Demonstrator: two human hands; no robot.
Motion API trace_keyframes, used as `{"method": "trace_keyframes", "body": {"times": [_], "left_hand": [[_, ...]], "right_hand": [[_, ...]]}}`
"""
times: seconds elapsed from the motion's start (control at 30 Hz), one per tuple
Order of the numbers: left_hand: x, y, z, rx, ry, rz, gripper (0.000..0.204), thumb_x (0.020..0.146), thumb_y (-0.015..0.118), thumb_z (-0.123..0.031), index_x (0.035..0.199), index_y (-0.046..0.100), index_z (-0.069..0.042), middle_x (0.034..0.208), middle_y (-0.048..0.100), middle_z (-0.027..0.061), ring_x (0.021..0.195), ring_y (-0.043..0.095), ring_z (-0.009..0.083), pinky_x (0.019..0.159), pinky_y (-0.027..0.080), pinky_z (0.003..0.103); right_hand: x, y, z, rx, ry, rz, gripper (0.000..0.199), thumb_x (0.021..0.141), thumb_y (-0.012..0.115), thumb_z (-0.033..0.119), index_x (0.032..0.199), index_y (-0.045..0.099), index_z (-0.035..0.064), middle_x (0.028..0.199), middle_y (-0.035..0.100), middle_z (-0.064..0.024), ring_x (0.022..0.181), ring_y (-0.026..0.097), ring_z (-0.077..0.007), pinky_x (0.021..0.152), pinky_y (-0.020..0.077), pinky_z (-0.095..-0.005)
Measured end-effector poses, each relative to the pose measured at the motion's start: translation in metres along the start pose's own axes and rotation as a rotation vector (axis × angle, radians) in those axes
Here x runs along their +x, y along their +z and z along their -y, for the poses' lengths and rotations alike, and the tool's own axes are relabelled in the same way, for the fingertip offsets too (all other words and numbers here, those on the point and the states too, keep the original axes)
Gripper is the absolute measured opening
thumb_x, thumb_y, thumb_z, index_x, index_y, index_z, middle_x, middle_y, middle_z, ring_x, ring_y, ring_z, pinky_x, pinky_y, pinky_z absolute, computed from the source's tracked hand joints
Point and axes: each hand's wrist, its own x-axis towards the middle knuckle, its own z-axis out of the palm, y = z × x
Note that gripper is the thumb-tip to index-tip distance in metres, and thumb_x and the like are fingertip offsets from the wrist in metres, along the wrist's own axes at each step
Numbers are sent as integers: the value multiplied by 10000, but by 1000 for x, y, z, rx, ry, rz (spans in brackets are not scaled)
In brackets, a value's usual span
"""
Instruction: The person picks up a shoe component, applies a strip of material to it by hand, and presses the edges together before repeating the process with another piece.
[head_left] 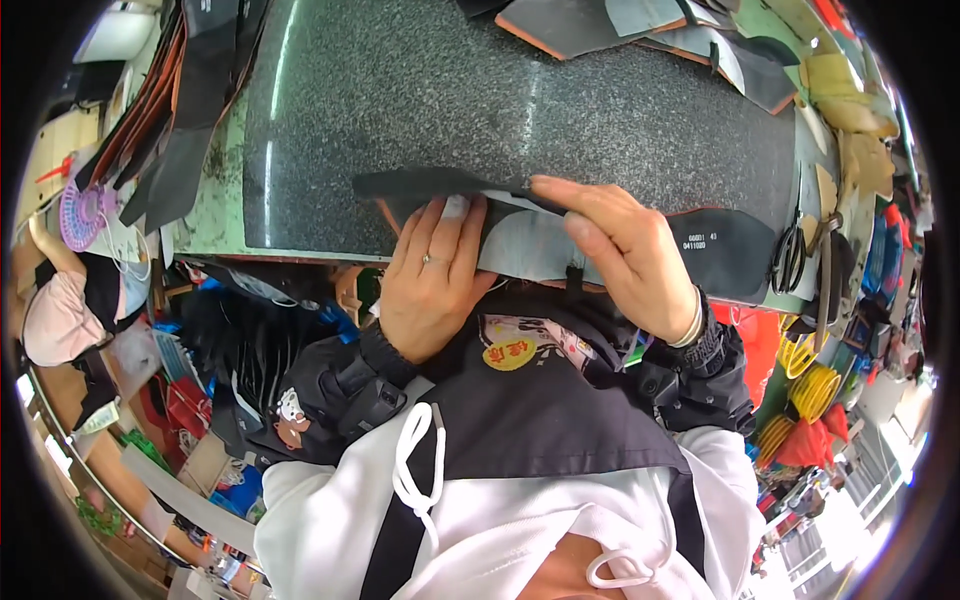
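Note:
A black leather-like piece (pixel 725 250) with a grey underside and thin orange edges lies along the near edge of a dark speckled slab (pixel 420 95). Its far edge is folded up toward me. My left hand (pixel 435 265) grips the left part, fingers close together with their tips at the raised flap and the thumb by the near edge. It wears a ring, and one fingertip is wrapped in white. My right hand (pixel 630 255) holds the fold farther right, fingers along its top and thumb bent in beside it. What lies under the fingers is hidden.
More black pieces (pixel 590 30) with orange edges lie at the slab's far right. Long dark strips (pixel 190 110) hang over the left side, near a small purple fan (pixel 85 212). Black-handled scissors (pixel 788 255) lie at the right edge. Yellow coils (pixel 815 390) hang lower right.

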Motion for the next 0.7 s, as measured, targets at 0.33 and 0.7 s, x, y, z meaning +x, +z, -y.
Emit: {"method": "trace_keyframes", "body": {"times": [0.33,0.7], "left_hand": [[34,-57,24,-1148,-849,177,327,873,762,-222,1084,659,7,1025,689,72,970,645,153,889,504,315],[50,-45,69,-1445,-1126,224,74,894,705,-66,912,636,-47,901,679,36,835,635,88,753,515,240]], "right_hand": [[-22,27,-5,-623,-323,55,462,757,636,72,1213,635,-4,1316,613,-119,1065,597,-244,916,479,-377],[-17,25,1,-735,-301,149,475,803,589,139,1264,585,26,1437,495,-86,1127,520,-228,899,448,-375]]}}
